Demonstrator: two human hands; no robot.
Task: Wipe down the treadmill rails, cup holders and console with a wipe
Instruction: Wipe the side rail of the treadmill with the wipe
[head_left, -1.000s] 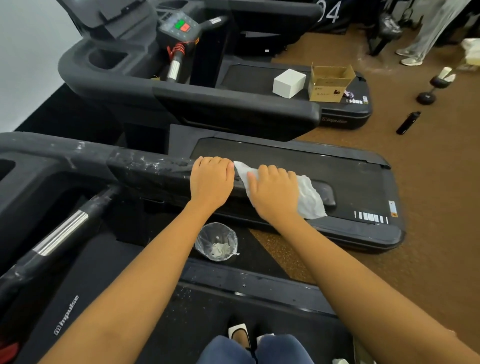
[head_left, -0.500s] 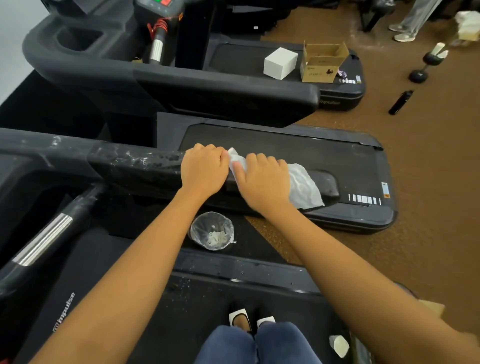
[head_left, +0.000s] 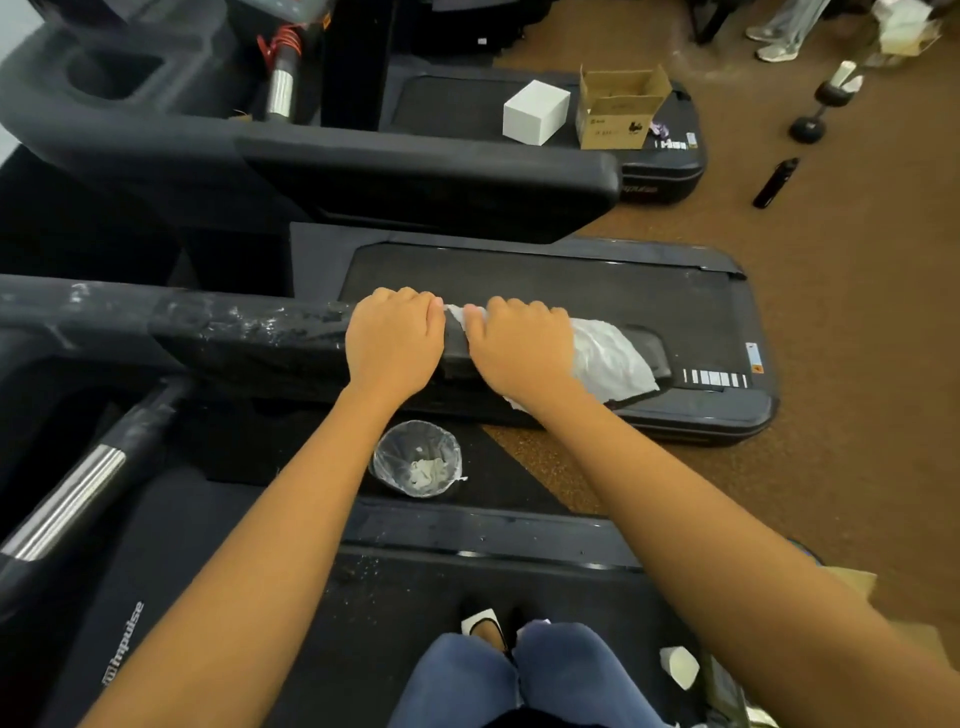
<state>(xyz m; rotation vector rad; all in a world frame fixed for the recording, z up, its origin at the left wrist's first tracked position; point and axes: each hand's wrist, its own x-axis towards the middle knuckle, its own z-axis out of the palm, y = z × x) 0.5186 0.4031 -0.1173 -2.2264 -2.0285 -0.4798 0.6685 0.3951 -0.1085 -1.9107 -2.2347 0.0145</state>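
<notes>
Against the frame half a second back, both hands sit in much the same spot on the side rail (head_left: 249, 338); the view itself has dipped a little, so the console of the neighbouring treadmill is now cut off at the top edge. The left hand (head_left: 393, 345) is curled over the rail, fingers wrapped on its far side, gripping nothing else. Just beside it, toward the rail's rounded end, the right hand (head_left: 522, 351) presses down with fingers bent over a white wipe (head_left: 610, 358), pinning it to the rail. The wipe is crumpled and thin, draped over the rail top and hanging down its near face; a small corner pokes out between the two hands. The rail is a matte black, padded-looking bar, streaked with pale smears and flecks on the stretch beyond the left hand. Below the rail, on the floor strip, stands a round bin (head_left: 417, 458) lined with clear plastic, with white scraps inside.
</notes>
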